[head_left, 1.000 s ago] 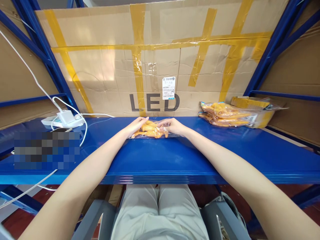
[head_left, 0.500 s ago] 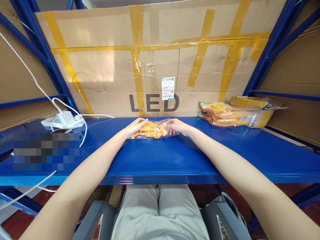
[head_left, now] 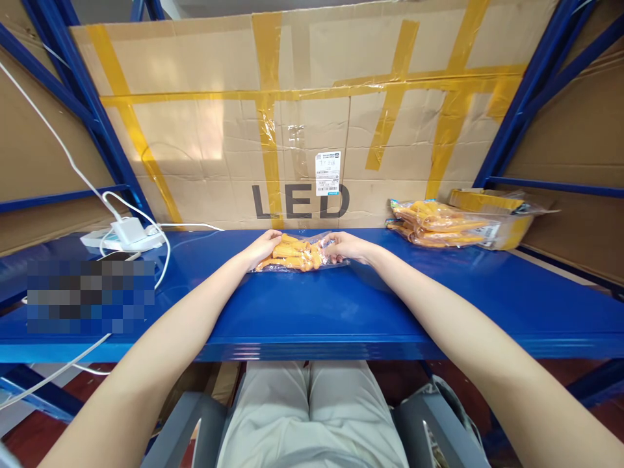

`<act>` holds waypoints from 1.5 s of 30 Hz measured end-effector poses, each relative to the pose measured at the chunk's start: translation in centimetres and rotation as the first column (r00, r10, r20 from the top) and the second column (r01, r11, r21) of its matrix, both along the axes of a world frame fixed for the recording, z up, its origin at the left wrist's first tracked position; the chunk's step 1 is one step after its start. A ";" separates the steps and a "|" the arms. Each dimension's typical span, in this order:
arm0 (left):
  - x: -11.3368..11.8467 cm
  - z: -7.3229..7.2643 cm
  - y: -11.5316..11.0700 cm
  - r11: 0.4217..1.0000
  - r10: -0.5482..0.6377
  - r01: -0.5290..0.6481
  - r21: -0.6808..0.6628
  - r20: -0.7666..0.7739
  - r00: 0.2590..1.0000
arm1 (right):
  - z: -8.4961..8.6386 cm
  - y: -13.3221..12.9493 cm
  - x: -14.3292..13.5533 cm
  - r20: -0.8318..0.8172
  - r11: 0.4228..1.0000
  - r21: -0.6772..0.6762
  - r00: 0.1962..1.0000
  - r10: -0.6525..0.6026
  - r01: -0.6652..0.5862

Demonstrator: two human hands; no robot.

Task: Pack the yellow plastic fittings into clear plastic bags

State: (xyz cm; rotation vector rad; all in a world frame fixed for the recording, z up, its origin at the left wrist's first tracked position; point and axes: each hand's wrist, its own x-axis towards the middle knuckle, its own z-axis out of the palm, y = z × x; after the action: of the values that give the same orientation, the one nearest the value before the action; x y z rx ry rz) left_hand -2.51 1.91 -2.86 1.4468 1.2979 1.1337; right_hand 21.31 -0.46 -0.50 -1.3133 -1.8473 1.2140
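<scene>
Blue table [head_left: 312,312] below, left hand [head_left: 262,249] grips the bag [head_left: 293,255], right hand [head_left: 348,247], slid outward, its end.

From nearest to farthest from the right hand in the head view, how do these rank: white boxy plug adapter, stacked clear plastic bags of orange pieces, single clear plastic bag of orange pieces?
1. Single bag: between the hands, touched by the right hand.
2. Stacked bags: over on the right side.
3. Plug adapter: far over on the left.
</scene>
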 end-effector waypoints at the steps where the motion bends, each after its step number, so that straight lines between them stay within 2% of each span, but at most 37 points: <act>1: -0.1 -0.1 0.2 1.000 0.003 -0.003 0.013 -0.022 1.000 | 0.1 0.0 0.1 -0.022 1.000 -0.002 1.000 -0.006 0.006; 4: -0.1 -0.4 0.6 0.997 0.020 -0.011 0.075 -0.113 0.993 | 0.6 0.2 0.5 -0.111 0.999 -0.047 0.994 0.019 -0.024; 9: 0.0 -0.1 0.2 0.990 0.039 0.001 0.144 -0.271 0.962 | 1.5 0.1 1.0 -0.234 0.957 -0.185 0.955 0.179 -0.225; 12: 0.0 0.4 -0.2 0.984 0.050 0.008 0.176 -0.322 0.946 | 1.6 -0.2 0.8 -0.209 0.972 -0.135 0.964 0.162 -0.193; 17: -0.7 0.7 -0.2 0.982 0.018 0.053 0.182 -0.367 0.930 | 1.5 -0.2 1.0 -0.070 0.997 0.070 0.997 0.022 -0.017; 21: -1.1 0.7 -0.4 0.968 0.100 0.031 0.249 -0.497 0.862 | 1.3 0.7 1.8 0.086 0.959 0.262 0.987 -0.138 0.111; 23: -0.8 0.9 -0.7 0.966 0.136 0.020 0.257 -0.574 0.807 | 1.1 1.2 2.1 0.206 0.903 0.393 0.941 -0.270 0.173; 26: -0.2 1.3 -1.4 0.973 0.114 0.065 0.223 -0.703 0.702 | 0.8 1.7 2.4 0.376 0.794 0.572 0.795 -0.476 0.204; 29: 0.3 1.8 -1.8 0.969 0.124 0.084 0.231 -0.756 0.643 | 0.5 1.9 2.6 0.449 0.738 0.652 0.695 -0.561 0.174; 32: 0.5 2.1 -2.0 0.950 0.147 0.109 0.291 -0.729 0.669 | 0.1 2.0 2.9 0.478 0.725 0.674 0.663 -0.576 0.144; 36: 0.6 2.2 -1.9 0.949 0.025 0.157 0.274 -0.560 0.828 | 0.0 2.1 3.5 0.476 0.684 0.715 0.613 -0.630 0.147; 39: 0.8 2.1 -2.0 0.960 -0.043 0.165 0.225 -0.465 0.884 | 0.2 2.5 4.2 0.453 0.676 0.693 0.576 -0.680 0.252; 41: 1.0 2.0 -2.1 0.962 0.002 0.128 0.243 -0.472 0.881 | 0.2 2.9 4.5 0.447 0.715 0.611 0.598 -0.665 0.338; 43: 1.3 1.9 -2.1 0.960 0.060 0.085 0.268 -0.493 0.868 | 0.1 3.2 4.5 0.424 0.792 0.450 0.682 -0.596 0.412; 45: 1.4 1.7 -1.9 0.961 0.086 0.059 0.269 -0.497 0.863 | -0.1 3.2 4.2 0.312 0.852 0.254 0.795 -0.521 0.459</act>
State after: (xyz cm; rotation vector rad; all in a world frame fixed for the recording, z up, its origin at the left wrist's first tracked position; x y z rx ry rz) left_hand -1.11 -0.04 -1.19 2.0469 1.5466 1.0053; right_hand 25.54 2.78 -0.64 -1.8721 -1.6341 0.5464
